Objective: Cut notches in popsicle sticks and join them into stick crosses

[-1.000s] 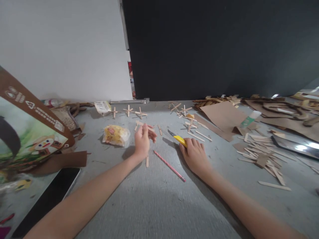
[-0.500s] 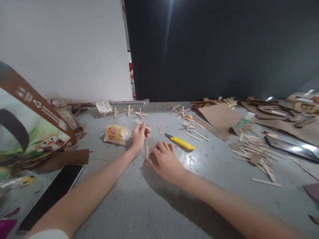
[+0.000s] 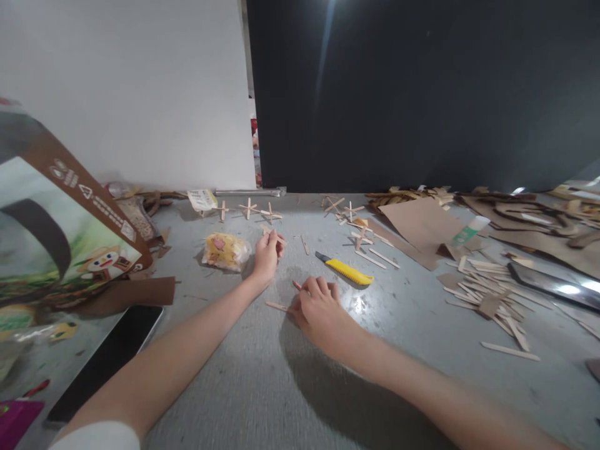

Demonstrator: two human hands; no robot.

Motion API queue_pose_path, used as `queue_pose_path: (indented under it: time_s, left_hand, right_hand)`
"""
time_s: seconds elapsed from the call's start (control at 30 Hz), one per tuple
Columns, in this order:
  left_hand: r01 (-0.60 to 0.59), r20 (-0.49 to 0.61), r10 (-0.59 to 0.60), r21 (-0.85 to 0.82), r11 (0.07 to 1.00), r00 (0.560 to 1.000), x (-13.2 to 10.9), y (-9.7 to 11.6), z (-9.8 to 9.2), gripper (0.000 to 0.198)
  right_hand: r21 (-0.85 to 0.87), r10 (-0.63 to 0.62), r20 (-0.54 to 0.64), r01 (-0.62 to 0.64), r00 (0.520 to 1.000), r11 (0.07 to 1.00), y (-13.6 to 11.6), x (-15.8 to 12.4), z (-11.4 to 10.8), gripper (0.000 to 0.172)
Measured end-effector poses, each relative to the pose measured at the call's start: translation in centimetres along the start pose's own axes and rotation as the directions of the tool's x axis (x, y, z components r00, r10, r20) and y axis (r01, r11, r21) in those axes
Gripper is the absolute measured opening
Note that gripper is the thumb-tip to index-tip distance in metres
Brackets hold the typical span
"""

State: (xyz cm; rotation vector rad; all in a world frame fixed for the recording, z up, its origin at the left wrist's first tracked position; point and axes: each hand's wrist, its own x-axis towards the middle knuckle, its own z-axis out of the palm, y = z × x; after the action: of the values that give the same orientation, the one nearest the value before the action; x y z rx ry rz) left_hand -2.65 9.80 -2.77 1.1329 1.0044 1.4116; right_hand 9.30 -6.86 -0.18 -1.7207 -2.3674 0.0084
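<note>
My left hand (image 3: 267, 256) is closed, its fingertips pinching a pale wooden craft stick (image 3: 280, 240) that is mostly hidden behind the fingers. Lower and to the right, my right hand (image 3: 321, 312) is closed on the end of another craft stick (image 3: 276, 305), which points left just over the grey table. A short stick piece (image 3: 305, 244) lies between and beyond the hands. The yellow utility knife (image 3: 349, 271) rests beyond my right hand with its blade end pointing away. Left of my left hand sits a clear-wrapped yellow packet (image 3: 227, 251).
Small crossed-stick figures (image 3: 248, 208) stand along the back. At right lie a loose stick pile (image 3: 497, 294), brown cardboard (image 3: 415, 225), a glue stick (image 3: 470, 231) and a shiny dark object (image 3: 553, 281). At left are a phone (image 3: 107, 359) and a printed bag (image 3: 70, 194).
The stick by my right hand has swung from pointing away to lying sideways, now between its fingers. My left hand keeps its hold. The view has shifted slightly left.
</note>
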Motion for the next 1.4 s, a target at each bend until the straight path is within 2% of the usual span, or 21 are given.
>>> queue_pose_path:
  time_s: [0.1, 0.17, 0.27, 0.33, 0.43, 0.57, 0.73, 0.87, 0.93, 1.0, 1.13, 1.3, 1.4]
  left_hand:
    - [0.007, 0.024, -0.007, 0.010, 1.000, 1.000, -0.1, 0.0, 0.0, 0.041]
    - [0.008, 0.048, -0.009, 0.022, 1.000, 0.999, -0.2, 0.1, 0.1, 0.041]
    - [0.007, 0.097, -0.012, 0.049, 0.999, 0.995, -0.2, 0.2, 0.1, 0.041]
    - [0.002, 0.130, -0.011, 0.072, 0.997, 0.991, -0.3, 0.3, 0.1, 0.042]
    - [-0.023, 0.178, 0.003, 0.110, 0.994, 0.984, -0.5, 0.5, 0.1, 0.042]
    - [-0.061, 0.236, 0.021, 0.162, 0.985, 0.971, -0.8, 0.4, 0.3, 0.041]
    - [-0.101, 0.217, 0.053, 0.218, 0.971, 0.975, -0.6, -0.1, 0.1, 0.035]
    - [-0.108, 0.206, 0.057, 0.251, 0.962, 0.977, -0.6, -0.3, 0.0, 0.033]
    - [-0.103, 0.227, 0.044, 0.255, 0.962, 0.973, -0.8, -0.2, 0.1, 0.027]
    - [-0.104, 0.257, 0.038, 0.250, 0.963, 0.966, -1.2, -0.1, 0.2, 0.023]
    - [-0.145, 0.277, 0.070, 0.261, 0.954, 0.958, -1.6, 0.0, 0.4, 0.030]
    - [-0.177, 0.283, 0.089, 0.303, 0.936, 0.955, -1.5, -0.2, 0.3, 0.025]
    - [-0.192, 0.291, 0.101, 0.301, 0.934, 0.951, -1.5, -0.2, 0.2, 0.027]
  right_hand:
    - [0.042, 0.035, -0.015, -0.034, 0.999, 0.999, 1.7, 1.0, -0.7, 0.016]
    - [0.057, 0.107, -0.058, -0.104, 0.993, 0.993, 3.3, 3.0, -1.3, 0.020]
    - [-0.022, 0.242, -0.103, -0.245, 0.965, 0.969, 5.6, 6.7, -1.6, 0.028]
    - [-0.066, 0.268, -0.137, -0.278, 0.954, 0.958, 6.7, 9.1, -1.1, 0.033]
    - [-0.037, 0.241, -0.164, -0.250, 0.957, 0.968, 7.5, 11.7, 0.4, 0.030]
    - [0.018, 0.247, -0.160, -0.248, 0.956, 0.969, 8.2, 13.2, 2.4, 0.023]
    - [0.085, 0.219, -0.208, -0.205, 0.953, 0.975, 9.0, 12.2, 2.6, 0.021]
    - [0.186, 0.200, -0.287, -0.150, 0.937, 0.971, 9.5, 9.6, 2.4, 0.030]
    - [0.342, 0.159, -0.454, 0.007, 0.877, 0.940, 9.6, 8.3, 2.7, 0.028]
    - [0.381, 0.114, -0.541, 0.121, 0.834, 0.917, 9.5, 7.3, 3.1, 0.027]
    - [0.380, 0.068, -0.516, 0.157, 0.854, 0.912, 8.9, 6.5, 3.6, 0.028]
    - [0.366, -0.009, -0.510, 0.226, 0.860, 0.903, 8.7, 6.7, 3.5, 0.030]
    - [0.367, -0.018, -0.491, 0.226, 0.871, 0.902, 8.8, 6.7, 3.5, 0.031]
